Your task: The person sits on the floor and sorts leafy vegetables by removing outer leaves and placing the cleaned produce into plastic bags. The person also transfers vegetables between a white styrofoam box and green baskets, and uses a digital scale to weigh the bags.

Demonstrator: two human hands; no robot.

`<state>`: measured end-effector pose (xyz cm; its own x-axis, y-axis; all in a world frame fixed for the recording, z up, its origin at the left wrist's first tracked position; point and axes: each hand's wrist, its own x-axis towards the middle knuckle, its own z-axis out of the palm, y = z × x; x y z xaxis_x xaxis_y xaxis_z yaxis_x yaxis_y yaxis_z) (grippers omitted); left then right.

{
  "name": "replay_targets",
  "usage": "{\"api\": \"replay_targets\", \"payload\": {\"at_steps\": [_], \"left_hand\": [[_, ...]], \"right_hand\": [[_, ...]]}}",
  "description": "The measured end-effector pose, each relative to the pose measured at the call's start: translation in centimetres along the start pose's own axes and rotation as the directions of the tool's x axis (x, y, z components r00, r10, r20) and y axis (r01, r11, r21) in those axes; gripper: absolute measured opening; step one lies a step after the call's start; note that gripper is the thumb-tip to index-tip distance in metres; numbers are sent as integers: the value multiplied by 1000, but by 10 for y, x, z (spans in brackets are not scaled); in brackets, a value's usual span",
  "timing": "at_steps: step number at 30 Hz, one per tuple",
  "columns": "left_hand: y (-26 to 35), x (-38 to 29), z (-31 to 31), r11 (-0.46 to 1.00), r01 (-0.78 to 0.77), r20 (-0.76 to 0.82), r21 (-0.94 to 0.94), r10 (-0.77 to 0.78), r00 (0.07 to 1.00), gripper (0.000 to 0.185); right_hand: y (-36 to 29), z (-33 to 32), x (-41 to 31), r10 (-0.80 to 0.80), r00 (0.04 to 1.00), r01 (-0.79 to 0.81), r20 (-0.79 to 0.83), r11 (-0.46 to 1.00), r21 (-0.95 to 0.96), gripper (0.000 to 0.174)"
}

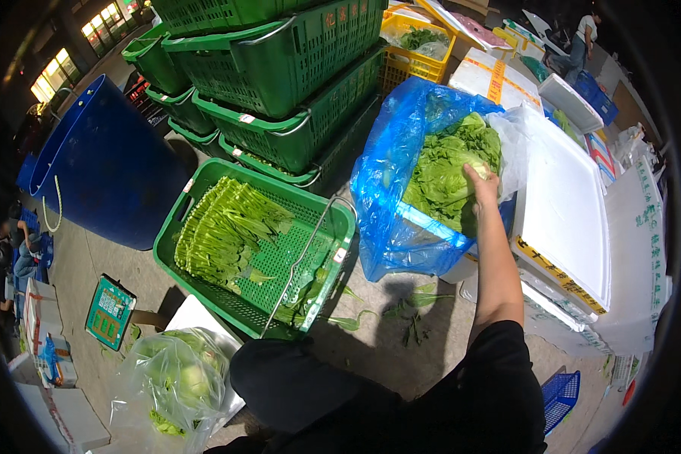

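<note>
My right hand (483, 187) is at a head of green leaf lettuce (451, 167), its thumb lying over the pale stem end and its other fingers mostly hidden. Other lettuce leaves (479, 133) lie around it in a container lined with a blue plastic bag (386, 153). My left hand is out of view. Before me is a green plastic crate (278, 227) with a metal handle, holding bundled leafy stalks (221, 227). At the lower left, a clear plastic bag (176, 369) of lettuce rests on the white platform of a scale, whose display (110, 311) stands beside it.
Stacked green crates (284, 74) rise behind the near crate. A large blue tub (108, 164) stands at left. White foam boxes (564, 215) crowd the right side. Loose leaves (425, 298) lie on the floor. A blue basket (560, 400) sits lower right. A person (581, 42) is in the background.
</note>
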<state>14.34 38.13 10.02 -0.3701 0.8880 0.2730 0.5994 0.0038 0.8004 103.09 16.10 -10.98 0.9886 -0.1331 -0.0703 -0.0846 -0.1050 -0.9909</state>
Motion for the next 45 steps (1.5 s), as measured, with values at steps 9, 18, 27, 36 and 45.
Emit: {"api": "replay_targets", "payload": {"at_steps": [9,18,27,36,45], "left_hand": [[-15,-8,-8,974,-166,-110,-154,150,983,55],[-18,-22,-17,889,-120,-126,-442,71,989,58],[3,-44,-30,827,-34,-103,-561,-29,994,69],[-5,-9,-40,613,-152,-28,-776,208,978,85],[-18,-18,-41,413,-89,11,-906,236,972,97]], "right_hand": [[-60,-2,-151,-772,608,793,185,578,-192,60],[-114,46,-335,-720,-463,884,517,-416,213,37],[-177,107,-504,-834,-349,630,427,129,766,59],[-253,141,-707,-471,-854,185,221,123,975,62],[-96,253,-918,531,-735,348,421,-238,907,58]]}}
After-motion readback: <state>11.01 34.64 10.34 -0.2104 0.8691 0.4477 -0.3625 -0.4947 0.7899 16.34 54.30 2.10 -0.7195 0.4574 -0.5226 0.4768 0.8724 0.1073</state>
